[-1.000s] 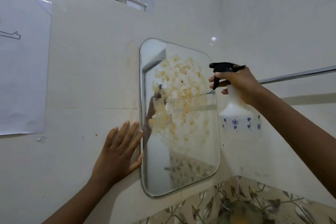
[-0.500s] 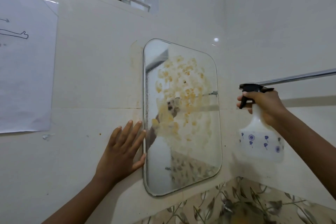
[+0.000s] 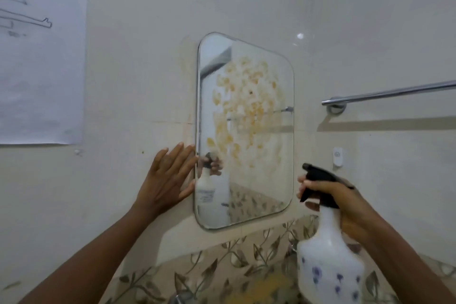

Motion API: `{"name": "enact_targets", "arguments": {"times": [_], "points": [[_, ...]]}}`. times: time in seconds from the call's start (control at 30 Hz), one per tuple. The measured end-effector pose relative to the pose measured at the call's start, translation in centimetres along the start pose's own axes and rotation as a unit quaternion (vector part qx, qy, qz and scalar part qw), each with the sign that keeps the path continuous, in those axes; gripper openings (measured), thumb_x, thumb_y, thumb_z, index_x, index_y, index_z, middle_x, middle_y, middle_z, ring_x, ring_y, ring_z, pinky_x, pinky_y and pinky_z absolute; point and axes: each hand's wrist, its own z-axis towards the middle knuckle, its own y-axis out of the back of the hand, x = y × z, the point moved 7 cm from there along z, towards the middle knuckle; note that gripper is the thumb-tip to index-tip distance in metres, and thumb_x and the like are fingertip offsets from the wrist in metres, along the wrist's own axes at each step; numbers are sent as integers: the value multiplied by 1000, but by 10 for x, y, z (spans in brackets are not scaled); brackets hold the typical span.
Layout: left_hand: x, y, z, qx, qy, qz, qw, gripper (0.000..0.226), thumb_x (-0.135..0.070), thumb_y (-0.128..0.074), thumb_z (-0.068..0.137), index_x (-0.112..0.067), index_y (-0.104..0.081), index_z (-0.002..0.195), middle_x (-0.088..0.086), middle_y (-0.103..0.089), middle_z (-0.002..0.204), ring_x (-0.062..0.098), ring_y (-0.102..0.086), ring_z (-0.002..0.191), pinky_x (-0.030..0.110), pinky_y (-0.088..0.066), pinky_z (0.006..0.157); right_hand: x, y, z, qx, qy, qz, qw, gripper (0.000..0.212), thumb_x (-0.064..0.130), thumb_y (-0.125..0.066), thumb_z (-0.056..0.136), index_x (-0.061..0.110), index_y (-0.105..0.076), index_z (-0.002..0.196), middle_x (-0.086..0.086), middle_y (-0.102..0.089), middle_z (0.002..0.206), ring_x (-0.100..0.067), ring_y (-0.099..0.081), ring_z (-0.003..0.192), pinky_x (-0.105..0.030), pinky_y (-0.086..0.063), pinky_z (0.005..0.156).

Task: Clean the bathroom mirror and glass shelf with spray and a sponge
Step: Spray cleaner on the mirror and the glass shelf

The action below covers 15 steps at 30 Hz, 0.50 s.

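A rounded rectangular mirror (image 3: 259, 180) hangs on the cream tiled wall, its upper half smeared with yellow-orange stains. My left hand (image 3: 167, 180) lies flat on the wall with fingers spread, fingertips touching the mirror's left edge. My right hand (image 3: 338, 202) grips the neck of a white spray bottle (image 3: 330, 261) with blue flower prints and a black trigger head, held low to the right of the mirror's bottom corner, nozzle facing left. The bottle's reflection shows in the mirror's lower left. No sponge or glass shelf is in view.
A chrome towel bar (image 3: 389, 94) runs along the right wall, with a small white hook (image 3: 338, 155) below it. A paper sheet (image 3: 42, 61) is taped to the wall at left. Leaf-patterned tiles (image 3: 222, 266) run below the mirror.
My right hand has lowered the spray bottle from beside the mirror's upper right down to below its bottom right corner. My left hand stays pressed on the wall.
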Motion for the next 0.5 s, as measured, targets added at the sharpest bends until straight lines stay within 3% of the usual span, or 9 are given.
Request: {"name": "enact_targets", "arguments": {"times": [0.13, 0.27, 0.37, 0.43, 0.5], "points": [[-5, 10, -49, -5, -30, -5, 1000, 48, -40, -32, 90, -14, -52, 126, 11, -52, 138, 30, -48, 127, 47, -21, 106, -70, -43, -43, 142, -165, 53, 975, 23, -2, -62, 66, -4, -65, 89, -24, -65, 89, -35, -63, 92, -44, -48, 95], [-4, 27, -109, 23, -57, -67, 996, 42, -33, -38, 86, -16, -57, 119, 6, -60, 127, 25, -57, 117, 44, -28, 102, -102, -72, -82, 250, -188, -20, 950, 22, -1, -61, 78, -2, -67, 99, -18, -66, 84, -28, -65, 81, -30, -54, 76], [-9, 32, -152, 85, 16, -194, 977, 32, -28, -42, 81, -17, -64, 101, 1, -69, 103, 20, -65, 90, 36, -37, 87, -120, -90, -101, 290, -187, -108, 932, 23, 6, -55, 88, 8, -64, 110, -15, -64, 79, -22, -62, 75, -26, -51, 71], [-17, 27, -182, 158, 119, -309, 930, 31, -33, -39, 79, -21, -65, 91, -2, -70, 88, 20, -66, 75, 31, -41, 70, -134, -102, -108, 316, -206, -147, 914, 24, 10, -54, 90, 7, -64, 111, -12, -62, 77, -13, -61, 63, -21, -48, 61], [-31, 20, -213, 205, 216, -385, 874, 38, -40, -33, 78, -23, -65, 88, -6, -69, 83, 18, -63, 72, 31, -42, 65, -145, -113, -114, 330, -225, -157, 903, 19, 9, -54, 90, 10, -66, 105, -12, -61, 73, -6, -57, 47, -13, -41, 49]]}}
